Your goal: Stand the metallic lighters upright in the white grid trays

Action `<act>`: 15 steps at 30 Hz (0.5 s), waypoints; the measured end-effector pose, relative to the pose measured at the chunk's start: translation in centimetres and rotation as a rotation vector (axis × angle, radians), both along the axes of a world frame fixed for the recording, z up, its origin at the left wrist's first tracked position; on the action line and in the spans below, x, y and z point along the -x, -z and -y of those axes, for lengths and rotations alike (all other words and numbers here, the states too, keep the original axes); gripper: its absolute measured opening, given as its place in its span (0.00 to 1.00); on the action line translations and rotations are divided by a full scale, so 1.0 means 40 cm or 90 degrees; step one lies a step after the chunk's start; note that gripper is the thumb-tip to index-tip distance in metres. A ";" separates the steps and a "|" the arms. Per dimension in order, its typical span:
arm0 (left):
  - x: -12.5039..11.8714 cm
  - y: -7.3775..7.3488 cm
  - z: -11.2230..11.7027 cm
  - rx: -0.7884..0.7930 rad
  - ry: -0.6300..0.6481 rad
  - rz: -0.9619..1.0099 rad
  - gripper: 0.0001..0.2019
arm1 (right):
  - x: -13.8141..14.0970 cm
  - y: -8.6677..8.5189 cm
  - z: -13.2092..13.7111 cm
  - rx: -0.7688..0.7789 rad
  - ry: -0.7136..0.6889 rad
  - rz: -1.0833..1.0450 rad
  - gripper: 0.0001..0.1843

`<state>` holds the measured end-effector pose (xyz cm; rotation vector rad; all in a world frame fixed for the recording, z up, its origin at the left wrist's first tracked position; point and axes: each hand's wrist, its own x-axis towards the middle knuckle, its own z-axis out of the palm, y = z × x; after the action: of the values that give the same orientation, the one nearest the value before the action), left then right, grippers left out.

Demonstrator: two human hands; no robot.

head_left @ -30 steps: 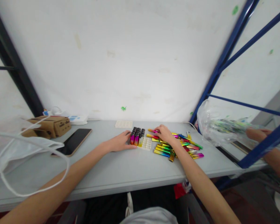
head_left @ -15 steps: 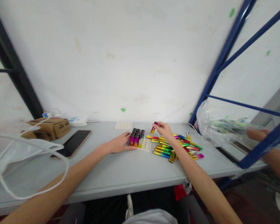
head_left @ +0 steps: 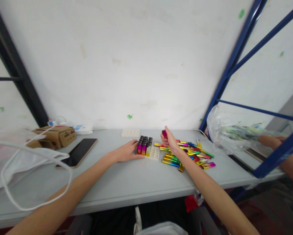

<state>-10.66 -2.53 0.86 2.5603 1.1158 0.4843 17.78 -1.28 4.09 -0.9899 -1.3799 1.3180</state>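
Observation:
Several metallic lighters (head_left: 143,147) with black tops stand upright in a white holed tray (head_left: 155,152), whose right part shows bare holes. My left hand (head_left: 126,151) is at the tray's left side, thumb along its front and fingers behind, holding it. My right hand (head_left: 170,141) is raised over a loose pile of shiny lighters (head_left: 172,159). Its fingers are wrapped round one purple lighter (head_left: 164,133), thumb pointing up near its top. Most of that lighter is hidden by the fingers.
Behind lies another white tray (head_left: 130,132). On the left are a phone (head_left: 79,151), a cardboard box (head_left: 60,135), a white cable (head_left: 36,206) and plastic bags (head_left: 9,156). At right stand a blue frame (head_left: 224,78) and a clear bag (head_left: 217,133), with another person's arm (head_left: 280,150) beyond.
My right hand has turned and closed round the lighter, its thumb now up; before, it held the lighter out by the fingertips. My left hand stays at the tray.

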 end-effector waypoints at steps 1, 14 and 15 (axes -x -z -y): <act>0.000 0.000 0.000 0.001 -0.003 -0.001 0.37 | 0.000 0.001 -0.001 0.005 0.017 0.011 0.36; 0.003 0.010 -0.005 -0.015 0.008 0.010 0.36 | 0.010 0.028 -0.005 -0.233 0.122 0.276 0.29; 0.003 0.010 -0.005 -0.015 0.010 0.012 0.36 | 0.011 0.029 -0.005 -0.269 0.133 0.319 0.28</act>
<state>-10.78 -2.31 0.46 2.5767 1.0886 0.5195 17.35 -1.08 2.92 -1.1699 -1.7781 0.6009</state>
